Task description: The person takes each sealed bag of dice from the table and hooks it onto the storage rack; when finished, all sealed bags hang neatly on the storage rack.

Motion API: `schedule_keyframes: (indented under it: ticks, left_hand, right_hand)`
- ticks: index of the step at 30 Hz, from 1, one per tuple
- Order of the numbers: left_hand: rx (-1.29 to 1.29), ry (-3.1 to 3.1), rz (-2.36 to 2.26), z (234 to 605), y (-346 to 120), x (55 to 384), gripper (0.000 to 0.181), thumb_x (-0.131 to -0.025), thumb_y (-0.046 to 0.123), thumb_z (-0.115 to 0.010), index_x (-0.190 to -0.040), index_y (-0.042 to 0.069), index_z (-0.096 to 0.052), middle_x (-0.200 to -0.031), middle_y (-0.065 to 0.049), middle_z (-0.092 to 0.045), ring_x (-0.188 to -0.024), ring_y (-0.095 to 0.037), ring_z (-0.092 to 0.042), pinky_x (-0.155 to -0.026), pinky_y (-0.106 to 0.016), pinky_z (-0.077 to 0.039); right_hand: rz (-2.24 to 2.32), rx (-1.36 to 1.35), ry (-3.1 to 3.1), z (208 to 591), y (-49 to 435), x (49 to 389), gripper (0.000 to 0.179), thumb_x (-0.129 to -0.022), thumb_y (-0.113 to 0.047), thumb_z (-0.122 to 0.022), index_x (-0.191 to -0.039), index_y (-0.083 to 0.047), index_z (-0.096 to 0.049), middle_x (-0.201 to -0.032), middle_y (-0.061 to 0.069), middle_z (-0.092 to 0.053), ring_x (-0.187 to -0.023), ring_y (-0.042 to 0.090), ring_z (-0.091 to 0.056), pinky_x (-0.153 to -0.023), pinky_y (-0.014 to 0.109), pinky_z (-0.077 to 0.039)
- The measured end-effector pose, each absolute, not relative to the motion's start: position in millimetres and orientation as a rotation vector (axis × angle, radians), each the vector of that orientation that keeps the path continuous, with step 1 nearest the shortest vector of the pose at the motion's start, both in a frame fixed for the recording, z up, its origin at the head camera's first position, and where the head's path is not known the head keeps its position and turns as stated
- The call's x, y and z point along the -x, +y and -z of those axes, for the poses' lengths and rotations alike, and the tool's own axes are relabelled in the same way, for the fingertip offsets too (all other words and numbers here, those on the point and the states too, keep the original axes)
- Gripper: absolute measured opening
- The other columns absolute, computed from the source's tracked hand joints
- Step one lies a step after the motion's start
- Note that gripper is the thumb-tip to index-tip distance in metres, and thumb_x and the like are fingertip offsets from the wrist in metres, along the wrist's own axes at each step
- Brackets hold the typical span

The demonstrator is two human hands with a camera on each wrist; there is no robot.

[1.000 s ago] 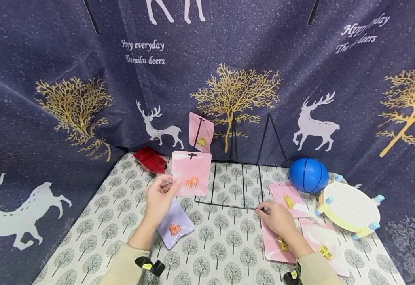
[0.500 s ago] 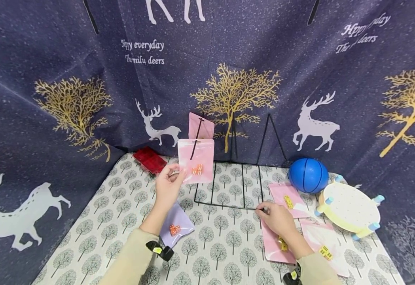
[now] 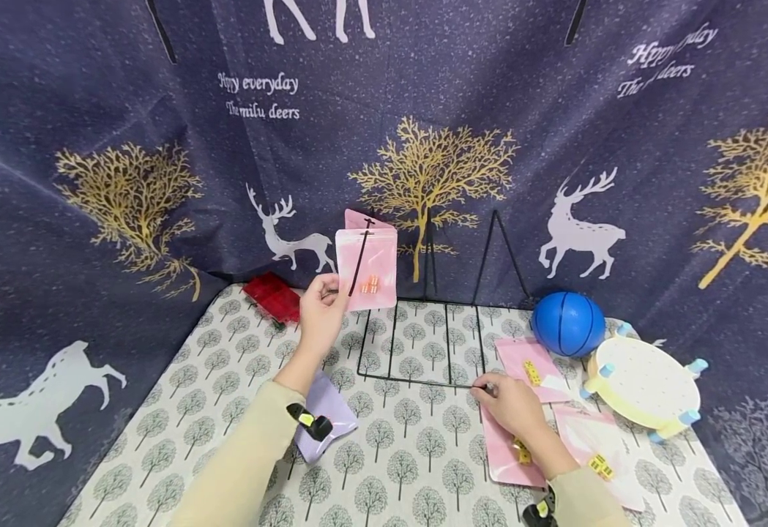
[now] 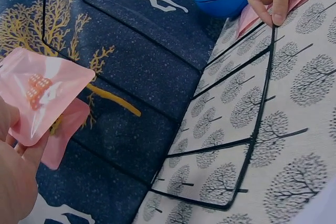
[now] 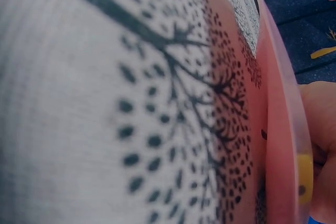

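Along a hook (image 3: 359, 265) of the black rack (image 3: 416, 381), the pink bag (image 3: 381, 256) seems threaded, its edge pinched in the left grip (image 3: 321, 313). The right grip (image 3: 515, 408) pinches the rack's front corner; should it loosen, pushing the bag could shift everything.

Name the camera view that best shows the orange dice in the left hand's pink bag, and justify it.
The left wrist view: there the orange dice appear largest, their white spots visible inside the pink bag. The head view shows them smaller; in the right wrist view, none are discernible.
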State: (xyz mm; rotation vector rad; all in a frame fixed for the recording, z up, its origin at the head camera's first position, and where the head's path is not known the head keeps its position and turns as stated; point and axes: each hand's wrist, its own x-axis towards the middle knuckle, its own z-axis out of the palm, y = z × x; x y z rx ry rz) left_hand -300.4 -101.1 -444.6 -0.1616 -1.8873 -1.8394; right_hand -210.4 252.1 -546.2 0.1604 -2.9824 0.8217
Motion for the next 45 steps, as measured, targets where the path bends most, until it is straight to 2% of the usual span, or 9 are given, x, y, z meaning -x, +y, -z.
schedule_keyframes:
  ticks: [5,10,17,22,27,31,39,45]
  left_hand:
    - [0.133,-1.915,1.797,440,-97,315,0.016,-0.097,0.0,-0.069,-0.112,-0.004,-0.066,-0.1,-0.017,-0.07,-0.073,-0.005,-0.068,-0.062,-0.017,-0.053]
    - [0.098,-1.937,1.741,436,-94,324,0.016,-0.097,0.002,-0.07,-0.112,-0.004,-0.066,-0.102,-0.018,-0.072,-0.076,-0.009,-0.068,-0.066,-0.017,-0.054]
    - [0.043,-1.959,1.758,439,-92,333,0.016,-0.097,0.005,-0.072,-0.109,-0.004,-0.066,-0.1,-0.018,-0.07,-0.079,-0.015,-0.067,-0.07,-0.017,-0.054]
    - [0.0,-2.007,1.756,445,-96,334,0.016,-0.098,0.011,-0.072,-0.106,-0.002,-0.066,-0.099,-0.015,-0.07,-0.074,-0.009,-0.067,-0.065,-0.017,-0.053]
    - [-0.018,-2.026,1.826,452,-101,334,0.021,-0.1,0.018,-0.072,-0.107,-0.001,-0.066,-0.1,-0.015,-0.07,-0.069,-0.003,-0.067,-0.064,-0.018,-0.055]
    - [-0.046,-2.042,1.868,457,-106,330,0.023,-0.099,0.022,-0.073,-0.108,0.002,-0.067,-0.1,-0.013,-0.07,-0.068,-0.006,-0.068,-0.064,-0.02,-0.056]
    - [-0.098,-2.012,1.895,466,-124,314,0.023,-0.098,0.019,-0.075,-0.111,0.001,-0.067,-0.098,-0.012,-0.071,-0.081,-0.025,-0.073,-0.07,-0.028,-0.061]
    - [-0.154,-2.069,1.867,467,-141,289,0.023,-0.099,0.021,-0.073,-0.114,0.004,-0.067,-0.099,-0.01,-0.07,-0.083,-0.024,-0.073,-0.071,-0.032,-0.062]
  right_hand:
    - [-0.815,-0.162,-2.981,547,251,211,0.011,-0.094,-0.035,-0.078,-0.102,-0.028,-0.076,-0.059,-0.008,-0.049,-0.051,0.015,-0.044,-0.05,0.033,-0.037]
    - [-0.814,-0.168,-2.985,547,252,211,0.012,-0.094,-0.035,-0.078,-0.103,-0.028,-0.076,-0.059,-0.008,-0.049,-0.05,0.014,-0.044,-0.05,0.033,-0.037]
    - [-0.795,-0.16,-2.974,547,253,212,0.011,-0.093,-0.035,-0.079,-0.102,-0.03,-0.077,-0.071,-0.011,-0.061,-0.059,0.013,-0.051,-0.056,0.034,-0.042]
    - [-0.788,-0.164,-2.977,546,253,212,0.01,-0.093,-0.036,-0.079,-0.101,-0.031,-0.077,-0.077,-0.01,-0.066,-0.063,0.013,-0.053,-0.059,0.034,-0.044]
    - [-0.797,-0.17,-2.973,545,253,211,0.01,-0.093,-0.036,-0.079,-0.101,-0.031,-0.077,-0.074,-0.01,-0.063,-0.061,0.013,-0.052,-0.057,0.034,-0.043]
    - [-0.799,-0.162,-2.975,544,252,210,0.01,-0.093,-0.035,-0.079,-0.101,-0.03,-0.077,-0.073,-0.011,-0.062,-0.06,0.013,-0.052,-0.056,0.034,-0.042]
    - [-0.814,-0.167,-2.983,543,251,209,0.011,-0.094,-0.035,-0.078,-0.103,-0.029,-0.077,-0.067,-0.01,-0.058,-0.057,0.015,-0.049,-0.055,0.034,-0.04]
    - [-0.813,-0.178,-2.975,544,252,209,0.011,-0.094,-0.034,-0.078,-0.103,-0.027,-0.077,-0.066,-0.01,-0.057,-0.054,0.015,-0.048,-0.053,0.034,-0.039]
